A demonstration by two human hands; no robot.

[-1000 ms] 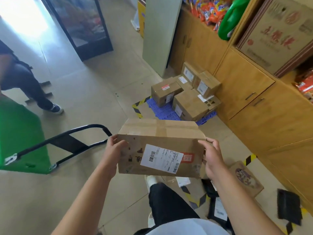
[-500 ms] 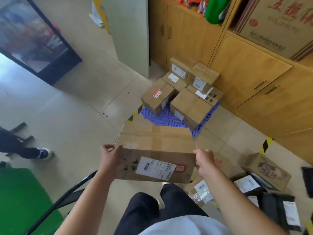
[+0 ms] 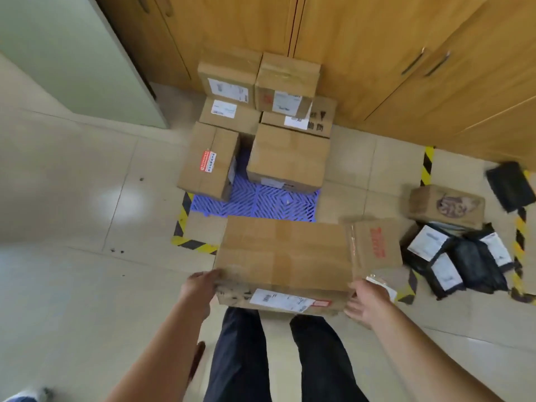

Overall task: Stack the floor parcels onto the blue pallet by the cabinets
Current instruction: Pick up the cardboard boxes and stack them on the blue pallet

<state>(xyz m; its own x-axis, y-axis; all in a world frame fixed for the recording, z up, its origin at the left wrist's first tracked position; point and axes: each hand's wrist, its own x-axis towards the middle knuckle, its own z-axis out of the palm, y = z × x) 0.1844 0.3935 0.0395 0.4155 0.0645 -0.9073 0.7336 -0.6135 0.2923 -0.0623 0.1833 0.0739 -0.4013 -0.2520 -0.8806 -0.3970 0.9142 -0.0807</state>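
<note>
- Dark trousers (image 3: pixel 240 358) stand on the tiled floor (image 3: pixel 87 285) at the very front.
- The left grip (image 3: pixel 200 291) curls round the near left corner of a wide box (image 3: pixel 284 256). The right grip (image 3: pixel 367 304) lies with spread, fairly straight fingers against the box's right end.
- The box hangs level above the floor, and its far edge hides the near edge of the pallet (image 3: pixel 255 201).
- Its near face carries a white barcode label (image 3: pixel 280 302) and a small red sticker (image 3: pixel 322 303); the print is too small to read.
- Just right of it a parcel (image 3: pixel 374 245) lies on the floor with blurred red writing.
- Further right are black bags (image 3: pixel 464 256) with white labels and a printed carton (image 3: pixel 446 206).
- Yellow-black tape (image 3: pixel 182 224) marks the floor round the pallet's corner.
- The front strip of the blue pallet is bare. Behind it sit a red-stickered case (image 3: pixel 207 161) and a bigger case (image 3: pixel 290 155), with a gap between them.
- More labelled cartons (image 3: pixel 229 79) are stacked behind those, against the wooden cabinets (image 3: pixel 377 53).
- A pale panel (image 3: pixel 72 53) stands to the left of the cabinets.
</note>
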